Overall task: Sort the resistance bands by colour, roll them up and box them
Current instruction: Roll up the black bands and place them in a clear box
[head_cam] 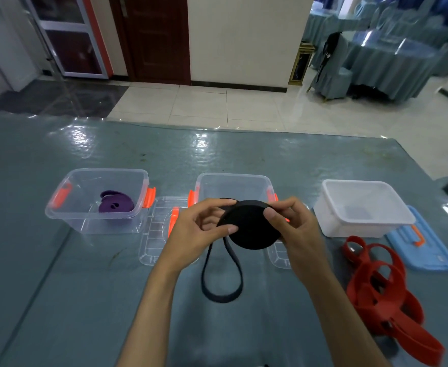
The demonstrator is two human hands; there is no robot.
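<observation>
Both hands hold a black resistance band (249,226), wound into a thick disc, above the table in front of the middle clear box (233,184). My left hand (196,229) pinches the disc's left edge and my right hand (291,223) grips its right side. The band's loose end hangs down as a loop (221,276) onto the table. A rolled purple band (115,205) lies in the left clear box (66,207). Red bands (381,295) lie in a tangled heap at the right.
A white box (363,207) stands at the right, with a blue lid (424,250) beside it. Two clear lids, one (156,234) and another (278,255), lie flat in front of the clear boxes. The table (71,300) has a glossy teal cover.
</observation>
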